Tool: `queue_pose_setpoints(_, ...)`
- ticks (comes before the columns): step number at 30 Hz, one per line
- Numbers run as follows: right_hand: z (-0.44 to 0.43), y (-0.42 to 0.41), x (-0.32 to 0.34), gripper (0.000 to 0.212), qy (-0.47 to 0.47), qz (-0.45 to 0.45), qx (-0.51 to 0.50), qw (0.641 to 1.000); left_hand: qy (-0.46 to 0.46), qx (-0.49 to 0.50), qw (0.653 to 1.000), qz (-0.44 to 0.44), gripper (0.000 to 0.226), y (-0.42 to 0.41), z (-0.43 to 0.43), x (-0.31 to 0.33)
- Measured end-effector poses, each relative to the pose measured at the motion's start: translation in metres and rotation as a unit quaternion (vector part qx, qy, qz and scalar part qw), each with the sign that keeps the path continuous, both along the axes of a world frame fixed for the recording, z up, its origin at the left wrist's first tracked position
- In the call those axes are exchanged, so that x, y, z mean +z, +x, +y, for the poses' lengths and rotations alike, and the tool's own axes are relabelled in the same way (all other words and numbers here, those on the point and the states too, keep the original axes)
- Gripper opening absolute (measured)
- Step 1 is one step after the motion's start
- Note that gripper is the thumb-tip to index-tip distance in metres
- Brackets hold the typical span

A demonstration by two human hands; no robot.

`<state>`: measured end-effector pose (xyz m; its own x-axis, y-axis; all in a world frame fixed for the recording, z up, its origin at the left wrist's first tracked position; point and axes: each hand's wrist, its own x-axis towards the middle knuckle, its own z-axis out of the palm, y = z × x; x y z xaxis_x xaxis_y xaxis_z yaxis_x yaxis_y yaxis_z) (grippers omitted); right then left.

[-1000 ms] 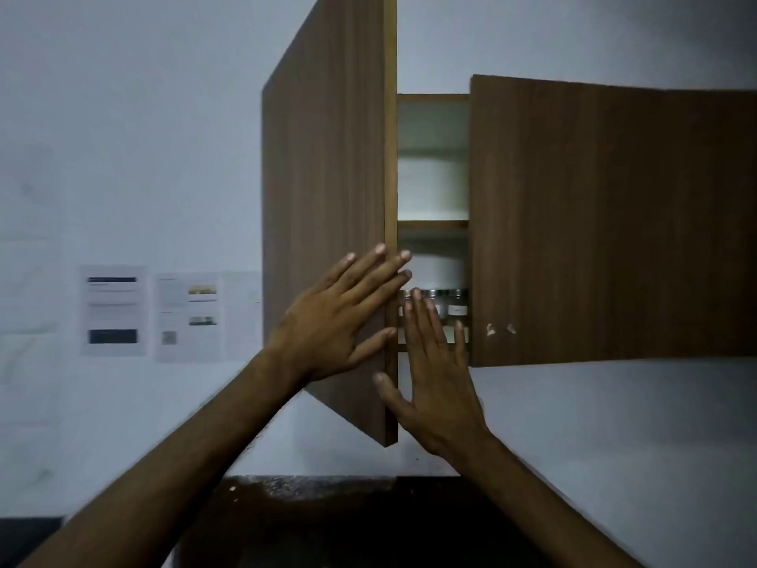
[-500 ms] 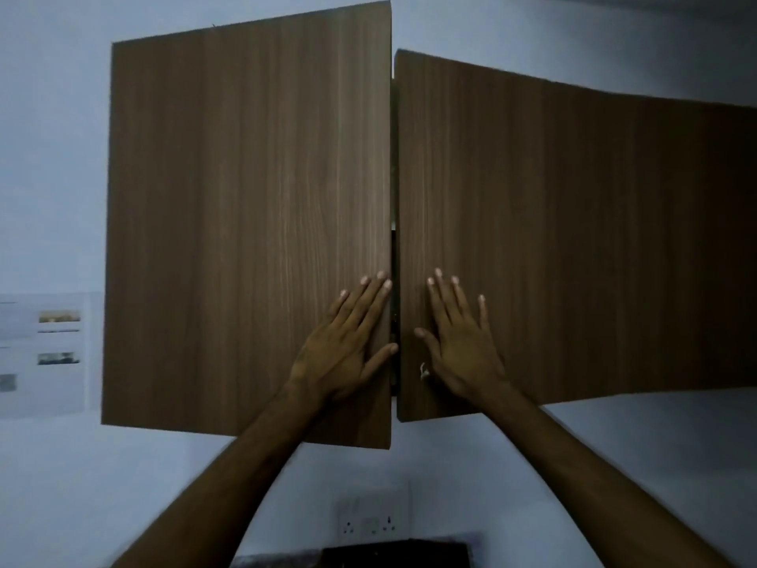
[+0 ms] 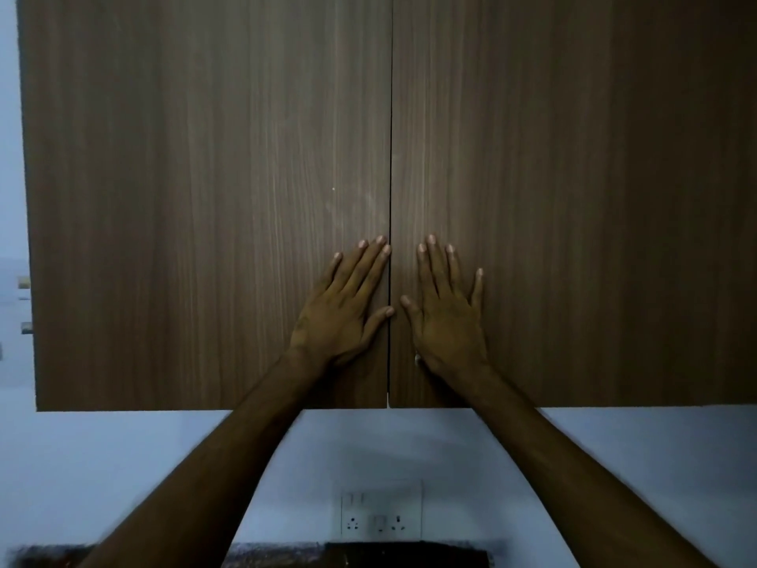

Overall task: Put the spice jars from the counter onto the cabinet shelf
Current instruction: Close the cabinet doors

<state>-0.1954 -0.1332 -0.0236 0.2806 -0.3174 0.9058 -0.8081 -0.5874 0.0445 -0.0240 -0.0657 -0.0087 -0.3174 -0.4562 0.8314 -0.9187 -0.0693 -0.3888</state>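
A brown wood-grain wall cabinet fills the upper view, with its left door and right door both flat and meeting at a thin centre seam. My left hand lies flat, fingers spread, on the left door beside the seam. My right hand lies flat on the right door just across the seam. Neither hand holds anything. The shelf and the spice jars are hidden behind the doors.
Below the cabinet is a pale wall with a white socket plate. A dark counter edge runs along the bottom. Papers on the wall peek out at the far left.
Both doors swung in from ajar to fully closed under my hands. The shelf and jars seen through the gap a second ago are now covered. The view moved closer.
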Motion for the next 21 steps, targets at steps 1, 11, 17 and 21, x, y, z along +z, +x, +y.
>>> queue_pose_setpoints(1,-0.003,0.002,-0.001,0.069,-0.007,-0.009,0.001,1.0,-0.007,0.001,1.0,-0.002,0.073,0.0,-0.002,-0.001)
queue_pose_setpoints(11,-0.01,0.006,-0.004,0.067,-0.041,-0.02,-0.013,0.999,-0.03,0.006,1.0,-0.001,0.073,-0.001,-0.004,-0.003)
queue_pose_setpoints(17,-0.004,0.002,-0.002,0.068,-0.02,-0.012,-0.015,1.0,-0.018,0.006,0.999,0.033,0.07,-0.006,-0.003,-0.009)
queue_pose_setpoints(21,0.002,0.002,-0.001,0.068,-0.006,-0.005,-0.018,1.0,-0.01,0.024,0.998,0.062,0.07,-0.011,-0.002,-0.014)
